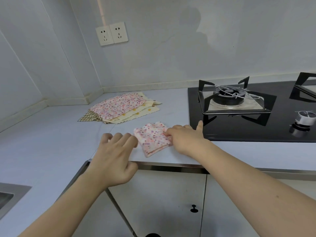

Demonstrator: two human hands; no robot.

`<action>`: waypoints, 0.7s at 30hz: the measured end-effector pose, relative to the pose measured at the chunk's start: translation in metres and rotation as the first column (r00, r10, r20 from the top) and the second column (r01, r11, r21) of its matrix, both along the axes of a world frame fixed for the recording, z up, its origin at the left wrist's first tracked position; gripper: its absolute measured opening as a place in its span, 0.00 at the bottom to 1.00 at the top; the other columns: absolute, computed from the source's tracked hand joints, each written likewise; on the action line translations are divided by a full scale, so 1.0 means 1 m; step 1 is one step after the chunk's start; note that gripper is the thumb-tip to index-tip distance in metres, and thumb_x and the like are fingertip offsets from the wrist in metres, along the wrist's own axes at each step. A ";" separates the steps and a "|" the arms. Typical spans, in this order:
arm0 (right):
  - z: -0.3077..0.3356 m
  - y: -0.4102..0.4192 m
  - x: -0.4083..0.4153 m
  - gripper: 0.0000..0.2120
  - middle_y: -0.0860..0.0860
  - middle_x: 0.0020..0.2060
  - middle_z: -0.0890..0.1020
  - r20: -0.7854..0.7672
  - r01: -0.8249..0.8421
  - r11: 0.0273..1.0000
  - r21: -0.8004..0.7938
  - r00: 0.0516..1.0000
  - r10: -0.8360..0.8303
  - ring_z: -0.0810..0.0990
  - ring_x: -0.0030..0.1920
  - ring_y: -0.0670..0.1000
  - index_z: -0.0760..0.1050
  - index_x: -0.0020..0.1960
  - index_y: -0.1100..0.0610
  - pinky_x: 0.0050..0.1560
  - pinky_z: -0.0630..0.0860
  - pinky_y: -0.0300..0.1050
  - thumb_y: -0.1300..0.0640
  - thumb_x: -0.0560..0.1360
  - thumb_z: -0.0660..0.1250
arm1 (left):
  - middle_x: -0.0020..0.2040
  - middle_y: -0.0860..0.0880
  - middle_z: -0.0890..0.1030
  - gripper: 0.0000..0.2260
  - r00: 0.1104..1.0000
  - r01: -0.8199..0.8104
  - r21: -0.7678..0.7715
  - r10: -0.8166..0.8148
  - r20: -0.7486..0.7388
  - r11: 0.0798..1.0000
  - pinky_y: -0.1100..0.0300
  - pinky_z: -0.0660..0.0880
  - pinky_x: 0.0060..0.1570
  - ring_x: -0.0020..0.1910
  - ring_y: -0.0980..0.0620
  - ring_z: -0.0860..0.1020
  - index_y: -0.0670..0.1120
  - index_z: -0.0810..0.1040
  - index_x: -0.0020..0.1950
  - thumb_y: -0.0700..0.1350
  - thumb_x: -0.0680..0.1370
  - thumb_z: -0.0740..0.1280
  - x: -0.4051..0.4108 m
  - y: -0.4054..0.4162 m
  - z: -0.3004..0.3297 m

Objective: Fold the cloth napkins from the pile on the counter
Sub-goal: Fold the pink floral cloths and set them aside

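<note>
Hob (239, 127) beside folded napkin (152, 139).

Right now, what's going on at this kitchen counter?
A person is folding cloth napkins on the counter. One pink speckled napkin lies folded into a small square near the front edge. The right hand pinches its right side, and the left hand hovers open just beside its left side. Further back, a pile of napkins waits unfolded, with another pink speckled one on top. A gas stove sits to the right.
</note>
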State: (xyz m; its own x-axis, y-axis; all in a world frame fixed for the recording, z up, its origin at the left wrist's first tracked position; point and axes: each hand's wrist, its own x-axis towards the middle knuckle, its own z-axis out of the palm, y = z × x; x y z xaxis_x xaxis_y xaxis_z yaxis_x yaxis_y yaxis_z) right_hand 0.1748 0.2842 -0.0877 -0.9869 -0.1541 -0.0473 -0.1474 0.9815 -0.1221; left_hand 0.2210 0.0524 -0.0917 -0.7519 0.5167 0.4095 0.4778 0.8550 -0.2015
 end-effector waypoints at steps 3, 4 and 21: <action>-0.004 0.009 -0.003 0.21 0.45 0.70 0.68 -0.026 0.000 0.999 -0.033 1.000 0.000 0.62 0.71 0.57 0.64 0.70 0.38 0.67 0.36 0.77 0.58 0.82 0.50 | 0.45 0.53 0.73 0.12 0.995 -0.058 0.151 0.046 0.083 0.987 0.53 0.64 0.47 0.40 0.51 0.69 0.50 0.70 0.47 0.51 0.66 0.55 -0.004 -0.012 0.005; -0.005 0.010 -0.004 0.21 0.45 0.70 0.68 -0.025 -0.003 0.999 -0.039 1.000 0.002 0.63 0.71 0.57 0.64 0.70 0.38 0.67 0.36 0.76 0.58 0.83 0.50 | 0.46 0.54 0.73 0.10 0.992 -0.068 0.240 0.040 0.119 0.968 0.55 0.64 0.47 0.42 0.52 0.70 0.52 0.69 0.47 0.50 0.69 0.55 -0.009 -0.007 0.008; -0.005 0.014 0.000 0.19 0.45 0.72 0.65 -0.007 -0.019 0.988 -0.153 1.000 0.018 0.60 0.73 0.55 0.63 0.72 0.39 0.71 0.42 0.71 0.50 0.83 0.49 | 0.80 0.51 0.51 0.26 0.756 -0.144 -0.107 0.179 0.630 0.984 0.37 0.36 0.73 0.78 0.48 0.47 0.55 0.53 0.78 0.61 0.81 0.45 -0.053 0.039 0.011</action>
State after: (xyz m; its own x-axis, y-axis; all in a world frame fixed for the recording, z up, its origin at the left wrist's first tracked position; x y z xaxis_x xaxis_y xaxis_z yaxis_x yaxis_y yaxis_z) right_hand 0.1749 0.2984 -0.0928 -0.9840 -0.1775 -0.0158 -0.1667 0.9484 -0.2698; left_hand 0.1678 0.0915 -0.0806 -0.9041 0.3698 -0.2141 0.3668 0.9287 0.0548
